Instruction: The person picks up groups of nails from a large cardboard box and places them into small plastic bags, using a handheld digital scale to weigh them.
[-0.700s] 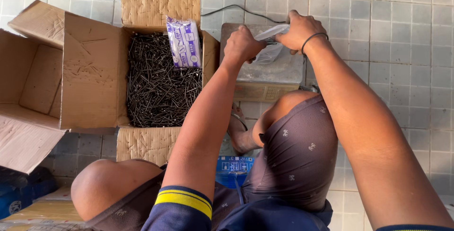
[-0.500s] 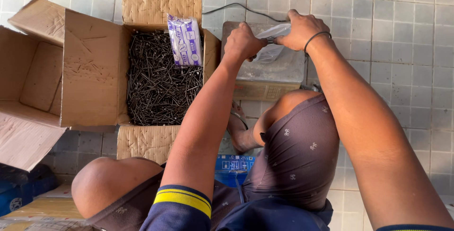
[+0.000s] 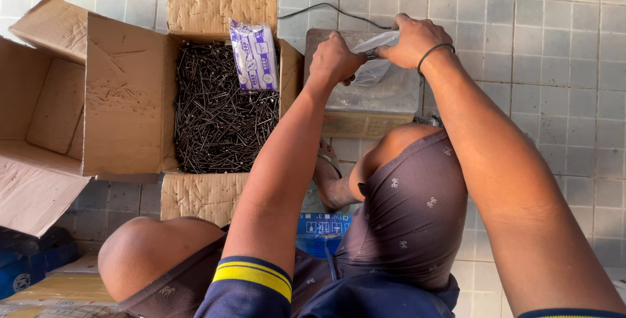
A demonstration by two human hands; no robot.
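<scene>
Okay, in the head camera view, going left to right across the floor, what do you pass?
Empty open cardboard box → open box of dark nails → white and purple packet → left hand → clear plastic bag → right hand.

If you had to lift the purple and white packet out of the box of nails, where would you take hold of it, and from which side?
Grip the purple and white packet across its two long edges, coming straight down from above. It lies flat on the nails against the back of the cardboard box, so only its top face and long sides are free.

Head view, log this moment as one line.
left hand + right hand: grip clear plastic bag | over scale | nail box beside
</scene>
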